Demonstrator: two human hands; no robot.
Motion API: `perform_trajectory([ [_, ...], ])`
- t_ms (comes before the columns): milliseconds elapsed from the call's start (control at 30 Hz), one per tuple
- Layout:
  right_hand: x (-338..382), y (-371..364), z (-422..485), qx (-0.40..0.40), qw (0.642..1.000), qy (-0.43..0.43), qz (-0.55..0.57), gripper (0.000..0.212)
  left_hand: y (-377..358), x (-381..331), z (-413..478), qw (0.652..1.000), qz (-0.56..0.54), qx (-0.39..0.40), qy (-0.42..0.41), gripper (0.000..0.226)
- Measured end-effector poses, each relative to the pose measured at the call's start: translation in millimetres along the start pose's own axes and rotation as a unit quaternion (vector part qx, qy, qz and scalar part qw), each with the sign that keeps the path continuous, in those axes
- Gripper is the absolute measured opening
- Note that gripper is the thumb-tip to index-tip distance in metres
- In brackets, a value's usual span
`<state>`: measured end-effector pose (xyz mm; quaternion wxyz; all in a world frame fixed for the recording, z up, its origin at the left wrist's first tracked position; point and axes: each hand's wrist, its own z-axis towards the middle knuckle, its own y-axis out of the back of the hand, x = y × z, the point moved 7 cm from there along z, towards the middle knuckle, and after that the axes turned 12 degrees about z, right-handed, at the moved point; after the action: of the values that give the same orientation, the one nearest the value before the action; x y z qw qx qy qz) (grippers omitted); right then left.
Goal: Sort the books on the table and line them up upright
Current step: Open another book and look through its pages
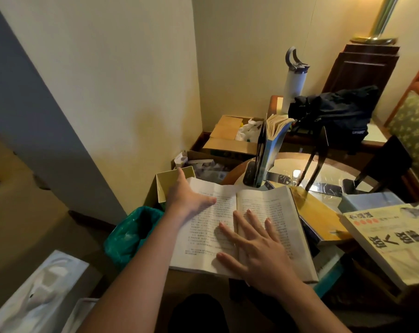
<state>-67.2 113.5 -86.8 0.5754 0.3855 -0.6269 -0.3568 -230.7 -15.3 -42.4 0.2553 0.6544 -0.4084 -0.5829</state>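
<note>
An open book (270, 212) lies flat at the near left edge of the table, its printed pages up. My right hand (256, 251) presses flat on the pages across the book's fold, fingers spread. My left hand (186, 195) rests on the far left corner of the left page, thumb on the paper, fingers over the edge. A blue-covered book (272, 145) stands upright behind it, pages fanned. A yellow book (316, 217) lies under the open one. A cream book (395, 241) with large black characters lies at the right.
A green-lined waste bin (131, 231) stands left of the table beside a small open box (167, 181). Cardboard boxes (227, 138) sit against the wall. A black bag (335, 114) and a white bottle (293, 85) stand on the far desk. A pale blue book (371, 200) lies behind the cream one.
</note>
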Motion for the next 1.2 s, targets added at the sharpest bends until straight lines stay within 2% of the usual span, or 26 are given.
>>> perform_trajectory([
  [100,-1.4,-1.6,1.1,0.002,1.000,-0.008,0.009,0.061,5.8,-10.3,6.5,0.999,0.032,-0.040,-0.010,0.133],
  [167,-3.5,-3.4,3.1,-0.002,1.000,-0.021,0.018,0.063,8.1,-5.4,-2.2,0.999,0.010,-0.045,-0.011,0.125],
  [200,-3.7,-4.2,4.2,-0.004,0.999,-0.028,0.021,0.065,6.9,2.7,-9.5,0.999,-0.021,-0.029,-0.013,0.115],
  [300,1.7,-6.0,7.0,-0.012,0.998,-0.055,0.018,0.066,-6.1,33.6,-37.6,0.985,-0.149,0.074,-0.040,0.057],
  [367,11.0,-6.6,9.5,-0.023,0.997,-0.067,0.008,0.066,-15.7,51.6,-53.3,0.953,-0.263,0.148,-0.021,0.045],
  [467,23.9,-7.4,27.1,-0.055,0.997,-0.053,-0.018,0.065,-24.6,62.7,-60.3,0.913,-0.358,0.198,0.004,0.047],
  [633,21.1,1.2,84.3,-0.059,0.997,-0.036,0.025,0.063,-27.5,60.7,-58.1,0.902,-0.386,0.193,0.015,0.041],
  [733,20.5,1.6,92.4,-0.065,0.997,-0.026,0.034,0.062,-24.9,54.9,-58.8,0.913,-0.369,0.172,-0.009,0.048],
  [867,15.3,-2.4,81.0,-0.066,0.995,-0.040,0.069,0.059,-16.6,45.6,-56.0,0.941,-0.309,0.111,-0.088,0.065],
  [1067,34.6,-8.3,57.1,-0.081,0.994,-0.050,0.057,0.059,-16.1,41.5,-59.0,0.931,-0.329,0.117,-0.109,0.059],
  [1200,35.4,0.9,93.1,-0.089,0.990,-0.039,0.098,0.060,-18.3,41.3,-56.3,0.921,-0.356,0.127,-0.100,0.058],
])
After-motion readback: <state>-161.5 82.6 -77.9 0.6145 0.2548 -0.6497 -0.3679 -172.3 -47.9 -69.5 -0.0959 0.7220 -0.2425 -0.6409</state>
